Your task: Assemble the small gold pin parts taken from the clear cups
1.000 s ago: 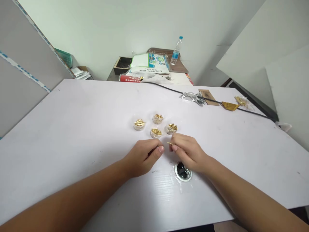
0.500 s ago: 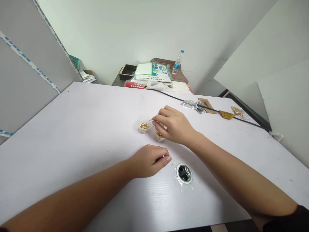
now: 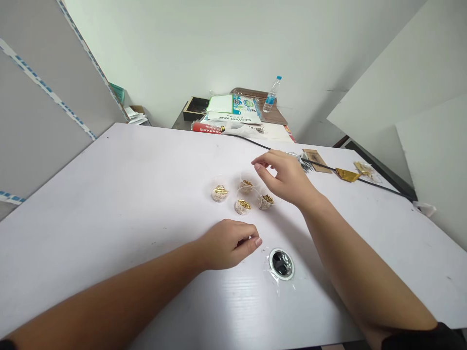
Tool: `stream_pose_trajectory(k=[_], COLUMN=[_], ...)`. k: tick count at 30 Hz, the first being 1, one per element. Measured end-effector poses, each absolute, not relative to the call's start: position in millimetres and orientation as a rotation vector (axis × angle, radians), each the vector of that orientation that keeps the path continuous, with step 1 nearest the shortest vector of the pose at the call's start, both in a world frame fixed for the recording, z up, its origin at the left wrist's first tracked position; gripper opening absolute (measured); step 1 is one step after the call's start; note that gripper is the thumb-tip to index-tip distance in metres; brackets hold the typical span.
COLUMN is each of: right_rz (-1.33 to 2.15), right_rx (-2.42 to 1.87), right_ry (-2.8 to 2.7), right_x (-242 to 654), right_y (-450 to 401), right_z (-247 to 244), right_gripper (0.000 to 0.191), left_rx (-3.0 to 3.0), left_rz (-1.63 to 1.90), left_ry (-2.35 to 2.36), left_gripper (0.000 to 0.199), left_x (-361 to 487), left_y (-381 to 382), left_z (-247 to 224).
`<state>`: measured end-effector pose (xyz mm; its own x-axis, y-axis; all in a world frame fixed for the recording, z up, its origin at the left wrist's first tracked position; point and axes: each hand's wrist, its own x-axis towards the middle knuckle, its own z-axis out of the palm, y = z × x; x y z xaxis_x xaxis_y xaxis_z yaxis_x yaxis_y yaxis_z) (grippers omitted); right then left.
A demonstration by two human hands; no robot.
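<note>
My right hand [image 3: 279, 175] hovers over the back right of several small clear cups, its thumb and fingers apart, and I see nothing in it. Long thin gold pins lie in the left cup [image 3: 220, 193]. Short gold pieces fill the front cup [image 3: 242, 206], the back cup [image 3: 246, 183] and the right cup [image 3: 267, 201], the last two just below my right hand. My left hand [image 3: 233, 244] rests on the white table [image 3: 120, 194] in front of the cups, fingers curled in against the thumb. Whatever lies inside those fingers, if anything, is hidden.
A round cable hole [image 3: 281, 264] with tape around it lies at the near right. Along the back right run a black cable [image 3: 251, 141], a brown card [image 3: 316, 160] and a gold packet [image 3: 347, 175]. Behind the table stands a water bottle [image 3: 272, 95].
My right hand has moved right and back from above the cups, and the thin pin between its fingers no longer shows. More cups are uncovered. My left hand stays in place.
</note>
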<state>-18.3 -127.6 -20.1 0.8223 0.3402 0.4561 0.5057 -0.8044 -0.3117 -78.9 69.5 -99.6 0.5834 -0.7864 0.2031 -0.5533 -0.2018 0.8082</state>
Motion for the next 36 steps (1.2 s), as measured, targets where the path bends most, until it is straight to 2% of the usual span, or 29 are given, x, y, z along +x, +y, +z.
stream_pose_trajectory(k=[8,14,25,29,36], right_rz=[-0.122,0.037,-0.032,-0.14,-0.003], right_rx=[-2.714,-2.819,-2.82,-2.753,-2.688], right_ry=[-0.477,-0.432,-0.362,-0.399,-0.576], right_x=[-7.6,-9.2,-19.7,-29.8,-38.3], right_y=[-147.5,-135.4,-144.1,-151.6,-146.8], right_z=[-32.1,-22.9,-2.1,15.9,21.8], right_gripper=[0.018,0.022,0.024,0.032,0.032], left_rx=[1.896,1.896,1.881,1.88,1.888], left_rz=[-0.321,-0.319,-0.33,-0.335,-0.348], left_ry=[-1.083,-1.097,-1.086,-1.083,-1.094], left_gripper=[0.025,0.026,0.025,0.025,0.025], left_x=[-78.0,-77.6,-78.5,-77.8,-77.3], left_y=[69.2,68.8,68.0,67.9,69.0], left_z=[-98.0,-97.6,-96.2,-96.3,-97.2])
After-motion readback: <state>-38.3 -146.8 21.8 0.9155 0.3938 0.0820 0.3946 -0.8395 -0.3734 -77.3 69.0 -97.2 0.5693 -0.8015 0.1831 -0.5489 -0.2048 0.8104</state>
